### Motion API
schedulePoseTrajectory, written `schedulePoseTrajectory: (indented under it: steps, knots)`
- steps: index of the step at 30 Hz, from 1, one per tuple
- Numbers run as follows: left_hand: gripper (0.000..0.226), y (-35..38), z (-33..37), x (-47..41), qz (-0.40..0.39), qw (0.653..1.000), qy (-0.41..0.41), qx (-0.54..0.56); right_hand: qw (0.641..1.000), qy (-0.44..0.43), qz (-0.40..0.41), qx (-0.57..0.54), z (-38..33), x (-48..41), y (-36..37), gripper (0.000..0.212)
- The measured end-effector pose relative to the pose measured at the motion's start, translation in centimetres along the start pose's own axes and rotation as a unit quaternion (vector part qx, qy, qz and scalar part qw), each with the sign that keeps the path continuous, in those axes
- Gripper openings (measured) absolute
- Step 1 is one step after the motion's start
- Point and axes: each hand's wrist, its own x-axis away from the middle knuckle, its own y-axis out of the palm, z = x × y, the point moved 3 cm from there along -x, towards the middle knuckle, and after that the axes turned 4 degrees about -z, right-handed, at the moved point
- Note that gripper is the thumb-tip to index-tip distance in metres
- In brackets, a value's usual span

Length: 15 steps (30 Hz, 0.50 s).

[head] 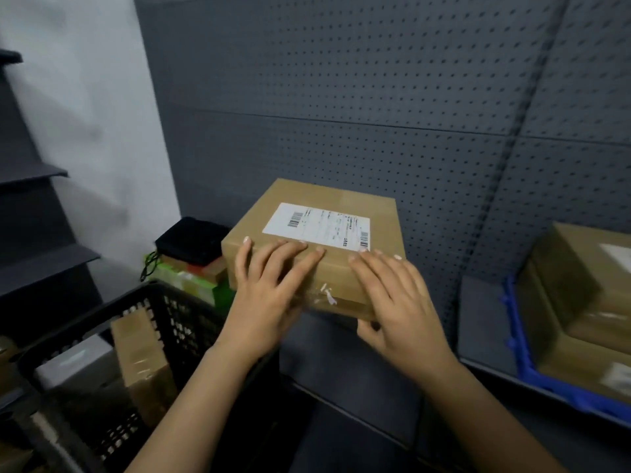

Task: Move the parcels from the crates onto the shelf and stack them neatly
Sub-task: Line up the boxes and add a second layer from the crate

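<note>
The parcel (pixel 324 213) stands on the shelf (pixel 341 370), close to the grey back wall (pixel 341 97). Our left hand (pixel 269 295) and right hand (pixel 396 302) rest on its near top edge. The fingers are straight and flat, and the right thumb touches its lower front.

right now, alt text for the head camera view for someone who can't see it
A person's left hand and right hand press flat on the near edge of a labelled cardboard box on a dark grey shelf backed by pegboard. A black basket holding another parcel stands lower left; a blue crate of parcels is on the right.
</note>
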Motion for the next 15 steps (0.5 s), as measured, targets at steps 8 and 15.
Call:
schedulePoseTrajectory:
  steps: [8, 15]
  knots:
    - [0.094, 2.7, 5.8, -9.0, 0.115, 0.985, 0.08, 0.097, 0.976, 0.109, 0.083, 0.17, 5.6, 1.9, -6.6, 0.086]
    - [0.097, 3.1, 15.4, -15.0, 0.17, 0.951, 0.133, 0.222, 0.922, 0.193, 0.109, 0.318, 9.0, 5.7, -13.9, 0.088]
